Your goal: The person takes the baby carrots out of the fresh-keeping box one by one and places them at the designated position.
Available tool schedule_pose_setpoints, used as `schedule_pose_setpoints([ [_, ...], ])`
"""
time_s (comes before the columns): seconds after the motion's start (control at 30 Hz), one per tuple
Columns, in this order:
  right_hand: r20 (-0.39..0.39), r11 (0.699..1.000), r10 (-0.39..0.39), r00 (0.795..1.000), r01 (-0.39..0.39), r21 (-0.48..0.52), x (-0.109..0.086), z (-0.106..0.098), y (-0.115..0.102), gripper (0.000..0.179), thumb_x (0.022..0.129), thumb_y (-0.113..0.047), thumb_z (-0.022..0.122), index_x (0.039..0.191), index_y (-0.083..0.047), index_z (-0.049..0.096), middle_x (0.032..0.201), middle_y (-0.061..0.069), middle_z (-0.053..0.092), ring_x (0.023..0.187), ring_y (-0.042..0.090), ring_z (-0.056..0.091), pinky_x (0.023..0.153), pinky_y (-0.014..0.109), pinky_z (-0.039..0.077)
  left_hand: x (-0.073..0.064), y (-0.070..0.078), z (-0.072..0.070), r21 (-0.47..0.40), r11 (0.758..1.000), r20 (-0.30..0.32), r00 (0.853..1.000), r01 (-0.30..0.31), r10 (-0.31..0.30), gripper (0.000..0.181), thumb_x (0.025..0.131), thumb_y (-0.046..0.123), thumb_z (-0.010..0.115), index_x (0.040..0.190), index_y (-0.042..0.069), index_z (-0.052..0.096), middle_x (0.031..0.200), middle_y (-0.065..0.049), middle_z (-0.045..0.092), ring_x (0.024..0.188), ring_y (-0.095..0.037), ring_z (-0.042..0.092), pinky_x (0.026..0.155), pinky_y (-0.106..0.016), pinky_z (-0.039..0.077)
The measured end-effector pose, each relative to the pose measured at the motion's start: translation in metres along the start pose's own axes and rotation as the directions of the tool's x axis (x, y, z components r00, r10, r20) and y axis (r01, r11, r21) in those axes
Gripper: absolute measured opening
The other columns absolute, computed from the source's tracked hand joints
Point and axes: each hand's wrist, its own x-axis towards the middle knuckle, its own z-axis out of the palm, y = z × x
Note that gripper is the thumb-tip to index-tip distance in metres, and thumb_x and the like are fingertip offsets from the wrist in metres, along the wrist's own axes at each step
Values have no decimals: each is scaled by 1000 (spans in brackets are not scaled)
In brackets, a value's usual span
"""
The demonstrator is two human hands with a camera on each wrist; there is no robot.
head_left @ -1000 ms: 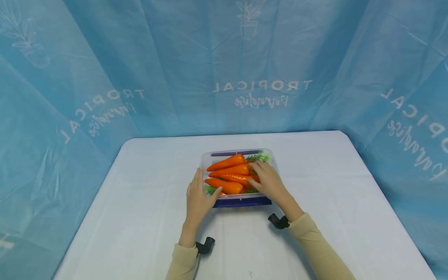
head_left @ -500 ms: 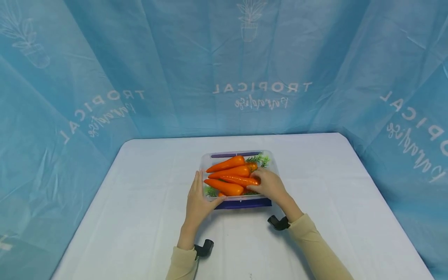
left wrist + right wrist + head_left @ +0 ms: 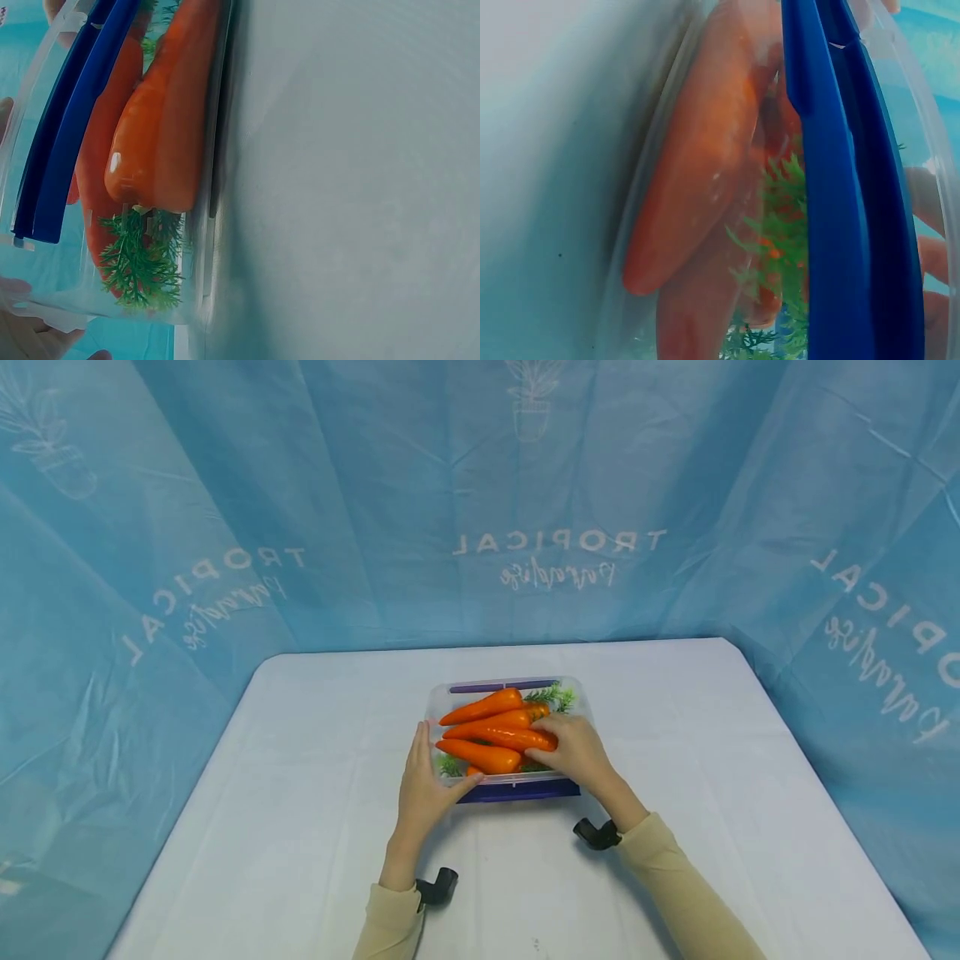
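Note:
A clear plastic food container (image 3: 517,777) with blue clip flaps (image 3: 517,790) holds several orange carrots with green leafy tops (image 3: 561,696). My right hand (image 3: 581,750) reaches in over the right side and pinches the thick end of a carrot (image 3: 498,737) between thumb and fingers. My left hand (image 3: 422,789) rests against the container's left side, fingers straight, thumb spread along the front rim. Both wrist views look through the clear wall below a blue flap (image 3: 71,127), at carrots (image 3: 697,165) inside. Fingertips there show only partly, at the edges.
The container stands on a table with a white cloth (image 3: 337,793). Blue printed curtains (image 3: 375,510) hang behind the table and at both sides. A black wrist camera (image 3: 437,887) is strapped to each forearm.
My right fingers have closed on the carrot's thick end, and that carrot has shifted slightly left over the others. My left thumb has moved onto the front rim. The container stays in place.

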Motion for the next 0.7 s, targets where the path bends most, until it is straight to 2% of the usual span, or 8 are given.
schedule_pose_setpoints([
  [0.2, -73, 999, -12, 997, 9, -32, 1, -11, -7, 40, 77, -36, 78, 107, -10, 73, 109, 14, 71, 101, 31, 65, 92, 48, 48, 1, 0, -2, -14, 1000, 10, 1000, 23, -23, 118, 70, 55, 78, 154, 7, 10, 160, -14, 16, 146, -36, 22, 116, -55, 23],
  [0.47, -156, 1000, 14, 988, -16, -11, 7, -38, -9, 38, 77, -29, 79, 107, -8, 73, 97, 9, 71, 84, 26, 64, 85, 44, 45, 2, 1, -1, -6, 999, 23, 999, 41, -41, 121, 69, 56, 78, 153, 4, 8, 160, -16, 15, 145, -37, 24, 116, -54, 25],
  [0.7, -242, 999, 33, 970, -32, 5, 8, -54, -2, 38, 77, -31, 79, 104, -5, 72, 94, 11, 72, 79, 26, 63, 79, 43, 45, 1, -1, -2, -2, 999, 16, 999, 41, -41, 120, 68, 56, 78, 152, 2, 13, 159, -17, 17, 144, -37, 26, 115, -54, 26],
])
